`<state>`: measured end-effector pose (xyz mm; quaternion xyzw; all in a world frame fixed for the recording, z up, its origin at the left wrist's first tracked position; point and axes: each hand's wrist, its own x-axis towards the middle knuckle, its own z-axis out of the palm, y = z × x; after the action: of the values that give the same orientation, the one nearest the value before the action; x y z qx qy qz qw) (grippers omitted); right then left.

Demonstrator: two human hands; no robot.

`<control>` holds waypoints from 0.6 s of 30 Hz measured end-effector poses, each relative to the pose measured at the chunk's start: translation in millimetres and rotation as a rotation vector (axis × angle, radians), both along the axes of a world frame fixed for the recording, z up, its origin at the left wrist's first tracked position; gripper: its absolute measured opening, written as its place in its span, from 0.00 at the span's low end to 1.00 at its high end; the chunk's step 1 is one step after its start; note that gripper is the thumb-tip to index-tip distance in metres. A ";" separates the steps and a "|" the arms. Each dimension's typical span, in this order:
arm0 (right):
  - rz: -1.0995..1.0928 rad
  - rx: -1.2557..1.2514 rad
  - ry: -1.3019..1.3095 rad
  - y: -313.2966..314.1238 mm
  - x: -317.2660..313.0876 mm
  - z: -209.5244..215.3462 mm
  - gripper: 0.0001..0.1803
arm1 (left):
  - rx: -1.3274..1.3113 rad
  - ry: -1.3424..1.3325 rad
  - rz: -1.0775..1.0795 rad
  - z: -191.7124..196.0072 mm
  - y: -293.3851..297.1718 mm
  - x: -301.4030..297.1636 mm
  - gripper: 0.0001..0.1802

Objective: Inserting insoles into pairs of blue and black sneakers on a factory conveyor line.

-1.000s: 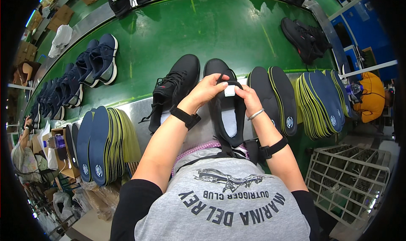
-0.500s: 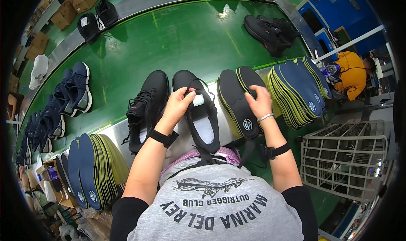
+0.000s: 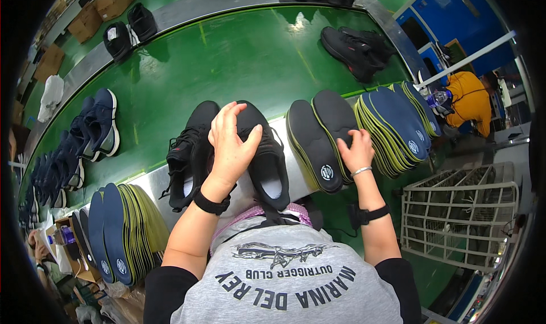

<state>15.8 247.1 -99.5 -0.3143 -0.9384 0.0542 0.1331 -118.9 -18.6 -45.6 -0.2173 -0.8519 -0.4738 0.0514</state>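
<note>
Two black lace-up shoes stand side by side in front of me: a left shoe (image 3: 186, 153) and a right shoe (image 3: 272, 164), toes pointing away, pale insides showing. Over the space between them my left hand (image 3: 232, 145) is open, thumb and fingers spread, holding nothing; it hides part of both uppers. To their right lie two stacks of black insoles with yellow-green edges, a left one (image 3: 307, 133) and a right one (image 3: 331, 116). My right hand (image 3: 358, 150) is at the right stack's outer edge, fingers bent and thumb apart from them, resting against the top insole.
Stacks of navy insoles stand at right (image 3: 392, 122) and left (image 3: 119, 227). Navy shoes (image 3: 96, 125) line the green belt (image 3: 227, 51) on the left; black shoes (image 3: 358, 51) sit far right. A wire rack (image 3: 455, 216) is at right, near a person in yellow (image 3: 471, 99).
My left hand has let go of the right shoe's tongue and lace and spread its fingers. My right hand has bent its fingers and shifted down along the right black insole stack.
</note>
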 end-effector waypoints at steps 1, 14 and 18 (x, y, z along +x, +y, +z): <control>-0.024 -0.059 -0.104 0.7 0.1 -2.9 0.27 | 0.004 0.019 -0.022 -2.8 1.5 2.2 0.26; 0.170 -0.268 0.359 -35.4 3.2 41.4 0.24 | 0.515 -0.525 -0.293 10.7 -0.5 21.7 0.17; 0.313 -0.453 0.404 -87.1 15.1 65.9 0.24 | 0.899 -0.922 -0.472 18.6 15.5 24.7 0.22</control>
<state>30.9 160.1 -33.6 -0.1710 -0.8940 0.3423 0.2331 -94.2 -3.2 -27.0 -0.1308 -0.4371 -0.8240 -0.3359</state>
